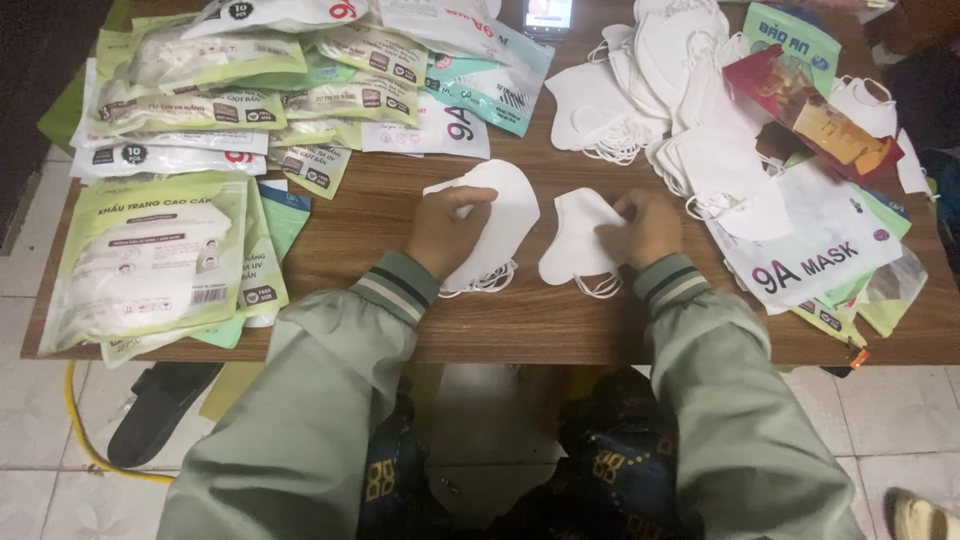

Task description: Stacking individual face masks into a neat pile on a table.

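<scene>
Head view, looking down at wooden table (560, 320). Left hand (445, 230) grasping small stack of white masks (505, 215), centre of frame. Right hand (645, 228) pinching single folded white mask (575, 240) just beside it. Green sealed mask packs (150, 255) heaped left and upper left. Loose white mask pile (680, 90) upper right, opened printed bags (830, 245) crowding right edge. Phone (547, 15) top centre. Black sandal (160, 410) on floor lower left.
</scene>
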